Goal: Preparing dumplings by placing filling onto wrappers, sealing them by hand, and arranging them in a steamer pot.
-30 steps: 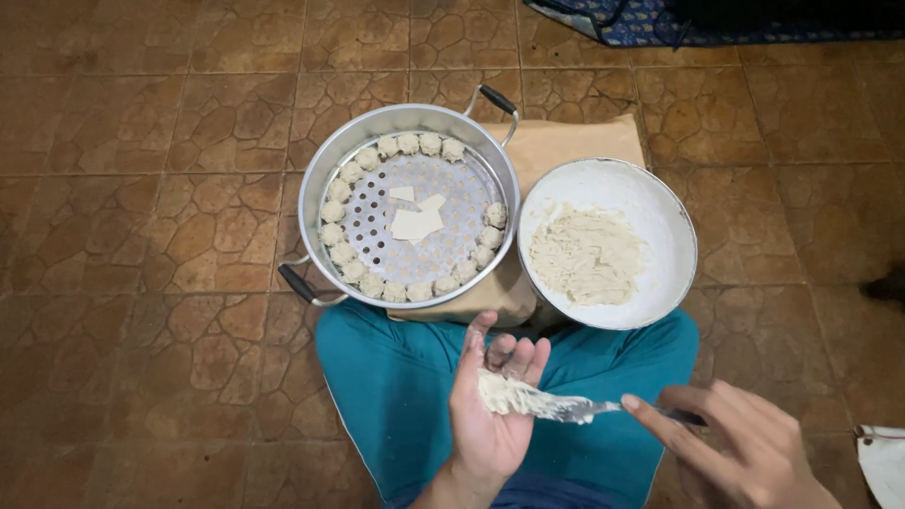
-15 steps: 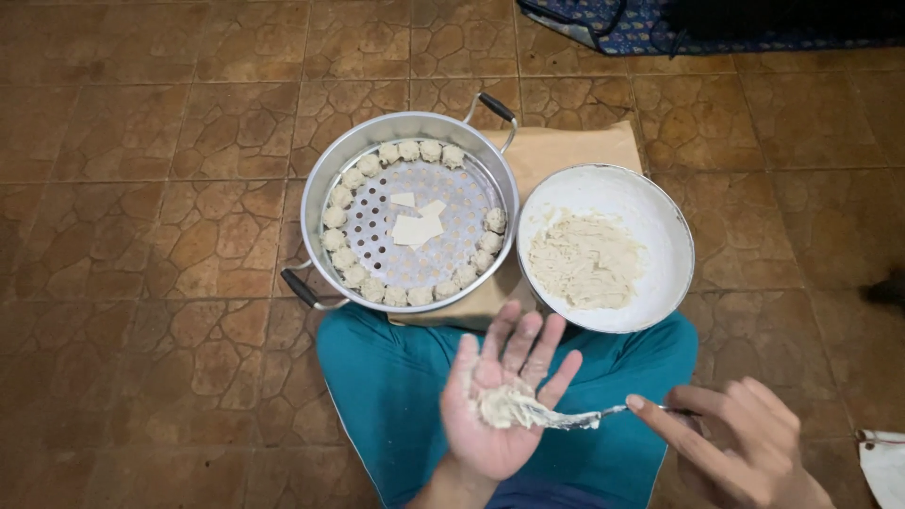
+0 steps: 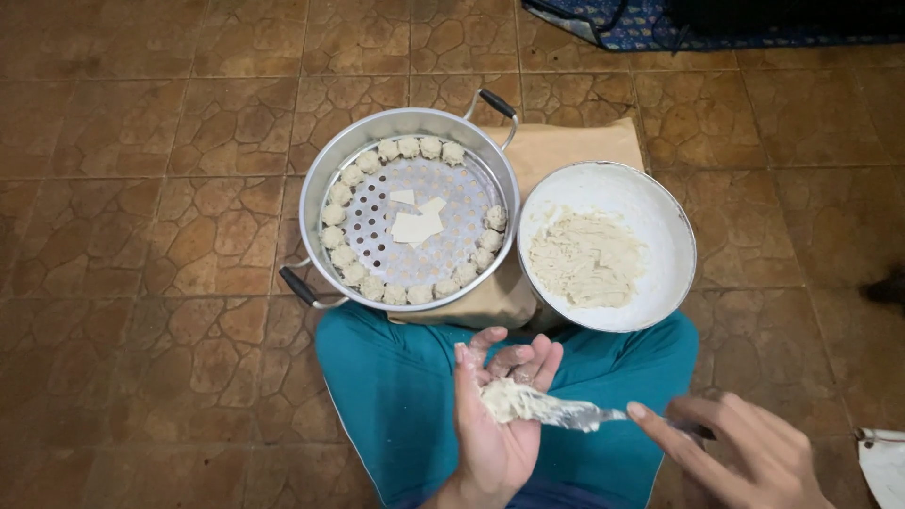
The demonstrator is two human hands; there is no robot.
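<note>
The right hand (image 3: 745,452) pinches a spoon (image 3: 575,413), its long axis running leftward, tip pressing filling (image 3: 504,398) into the cupped, open left hand (image 3: 500,415); beyond lie the white bowl (image 3: 660,198) and the steamer pan (image 3: 325,179)

A metal steamer pot (image 3: 407,209) with black handles stands on the brown tiled floor (image 3: 141,188), small dumplings (image 3: 351,175) ringing its perforated tray. At its three o'clock sits a tan cloth (image 3: 575,146). At twelve o'clock lies a blue patterned fabric (image 3: 641,17), perhaps a mat.
</note>
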